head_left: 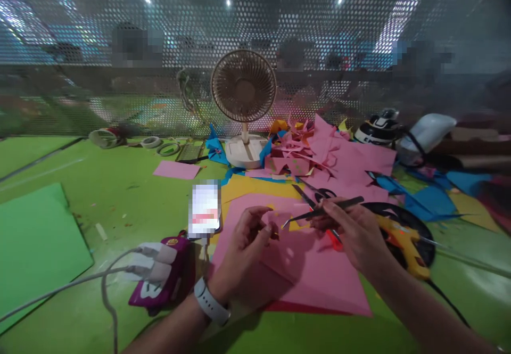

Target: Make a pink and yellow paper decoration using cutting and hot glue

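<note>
Above a stack of pink paper sheets (319, 277), my left hand (243, 250) pinches a small pink paper piece (273, 217) between thumb and fingers. My right hand (357, 231) grips dark tweezers (309, 215) with a bent, shiny tip. That tip points left and lies close to the pink piece; I cannot tell whether it touches. Dark scissors (304, 196) lie just behind the tweezers. Partly hidden under my right hand is a small red thing (334, 240) I cannot make out.
A yellow glue gun (409, 250) rests on a black round tray (428, 237) at right. Behind are pink paper scraps (331, 151) and a fan (244, 90). At left are a lit phone (204, 207), a purple power strip (175, 269) with cables, and green sheets (40, 247).
</note>
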`<state>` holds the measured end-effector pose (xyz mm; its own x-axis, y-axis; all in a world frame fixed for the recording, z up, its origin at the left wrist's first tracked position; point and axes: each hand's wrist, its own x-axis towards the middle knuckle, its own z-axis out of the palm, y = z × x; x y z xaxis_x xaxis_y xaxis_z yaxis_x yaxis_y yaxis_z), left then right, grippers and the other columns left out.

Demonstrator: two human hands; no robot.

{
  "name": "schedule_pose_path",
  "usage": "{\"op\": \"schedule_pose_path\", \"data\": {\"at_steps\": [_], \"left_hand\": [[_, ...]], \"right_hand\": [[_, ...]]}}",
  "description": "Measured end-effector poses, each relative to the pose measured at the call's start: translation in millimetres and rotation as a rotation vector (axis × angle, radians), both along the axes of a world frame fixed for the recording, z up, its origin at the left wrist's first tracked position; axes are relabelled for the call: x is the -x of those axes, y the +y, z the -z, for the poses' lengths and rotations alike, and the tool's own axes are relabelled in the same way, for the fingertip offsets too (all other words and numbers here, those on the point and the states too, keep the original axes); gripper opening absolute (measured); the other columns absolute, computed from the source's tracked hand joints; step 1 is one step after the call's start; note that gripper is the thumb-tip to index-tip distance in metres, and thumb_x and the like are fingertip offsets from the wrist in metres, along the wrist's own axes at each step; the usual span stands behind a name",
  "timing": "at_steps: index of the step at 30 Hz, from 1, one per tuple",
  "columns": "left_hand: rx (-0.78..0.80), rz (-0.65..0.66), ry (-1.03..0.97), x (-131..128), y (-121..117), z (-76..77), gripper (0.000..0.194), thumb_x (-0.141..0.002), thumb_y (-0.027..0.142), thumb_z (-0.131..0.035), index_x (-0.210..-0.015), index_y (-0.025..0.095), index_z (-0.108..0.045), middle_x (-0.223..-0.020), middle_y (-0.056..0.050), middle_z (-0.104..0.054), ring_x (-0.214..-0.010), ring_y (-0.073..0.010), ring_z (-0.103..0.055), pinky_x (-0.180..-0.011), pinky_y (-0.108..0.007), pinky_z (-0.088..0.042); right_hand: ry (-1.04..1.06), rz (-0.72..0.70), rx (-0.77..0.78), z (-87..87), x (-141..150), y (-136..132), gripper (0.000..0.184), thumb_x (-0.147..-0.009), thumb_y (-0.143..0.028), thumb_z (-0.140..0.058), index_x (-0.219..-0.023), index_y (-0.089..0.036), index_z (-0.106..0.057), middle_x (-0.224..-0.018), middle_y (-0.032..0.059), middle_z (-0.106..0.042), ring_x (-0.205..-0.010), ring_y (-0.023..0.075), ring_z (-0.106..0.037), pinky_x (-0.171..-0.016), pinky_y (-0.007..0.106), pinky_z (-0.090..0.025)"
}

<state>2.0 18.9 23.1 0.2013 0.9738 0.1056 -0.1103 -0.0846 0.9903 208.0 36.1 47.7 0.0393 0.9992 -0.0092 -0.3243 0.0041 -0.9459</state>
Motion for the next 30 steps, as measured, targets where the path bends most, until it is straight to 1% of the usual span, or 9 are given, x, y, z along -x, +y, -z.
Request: {"op": "schedule_pose_path", "data": {"at_steps": [5,8,13,19,25,30], "left_hand": [[0.019,0.015,0.000,-1,-1,1.3,0.026,-0.088,0.028,-0.055,-0.112,0.022,-0.047,-0.082,-0.002,-0.058,-0.079,-0.0154,-0.058,-0.068,-0.028,-0.044],[0.027,0.020,0.005,-1,-1,-0.4,0.025,-0.086,0.028,-0.057,-0.109,0.021,-0.048,-0.079,-0.002,-0.059,-0.075,-0.0141,-0.057,-0.066,-0.027,-0.043],[0.046,0.033,-0.007,-2,-3,-6.2,0.024,-0.085,0.026,-0.059,-0.105,0.019,-0.049,-0.073,-0.001,-0.060,-0.067,-0.0117,-0.055,-0.064,-0.025,-0.044],[0.077,0.025,-0.036,-3,-4,-9.8,0.025,-0.083,0.025,-0.061,-0.105,0.017,-0.051,-0.069,0.001,-0.057,-0.065,-0.0111,-0.055,-0.061,-0.024,-0.047],[0.090,0.030,-0.073,-3,-5,-8.8,0.025,-0.083,0.025,-0.060,-0.106,0.018,-0.051,-0.068,0.002,-0.053,-0.065,-0.0110,-0.055,-0.061,-0.024,-0.050],[0.104,0.036,-0.092,-3,-5,-9.9,0.026,-0.082,0.026,-0.061,-0.105,0.018,-0.051,-0.068,0.002,-0.054,-0.063,-0.0111,-0.054,-0.061,-0.027,-0.051]], "right_hand": [[-0.019,-0.025,-0.008,0.4,-3,-1,0.015,-0.076,-0.031,-0.070,-0.083,-0.017,-0.066,-0.062,0.0019,-0.071,-0.053,0.0123,-0.068,-0.053,0.017,-0.054],[-0.027,-0.055,-0.009,2.1,-4,-1,0.015,-0.078,-0.030,-0.069,-0.085,-0.018,-0.065,-0.063,0.0020,-0.072,-0.055,0.0138,-0.068,-0.053,0.019,-0.055],[-0.079,-0.030,-0.032,4.9,-7,0,0.016,-0.077,-0.030,-0.070,-0.084,-0.017,-0.065,-0.063,0.0021,-0.072,-0.055,0.0134,-0.068,-0.053,0.019,-0.055],[-0.113,-0.065,-0.022,3.8,-9,-1,0.018,-0.078,-0.032,-0.068,-0.088,-0.017,-0.064,-0.064,0.0035,-0.072,-0.058,0.0172,-0.069,-0.056,0.024,-0.057],[-0.160,-0.034,-0.050,4.3,-10,0,0.019,-0.077,-0.033,-0.069,-0.084,-0.016,-0.065,-0.064,0.0038,-0.072,-0.057,0.0167,-0.069,-0.054,0.023,-0.057],[-0.139,-0.005,-0.047,4.8,-10,0,0.019,-0.074,-0.032,-0.072,-0.082,-0.016,-0.066,-0.064,0.0023,-0.071,-0.054,0.0147,-0.067,-0.052,0.022,-0.057]]}}
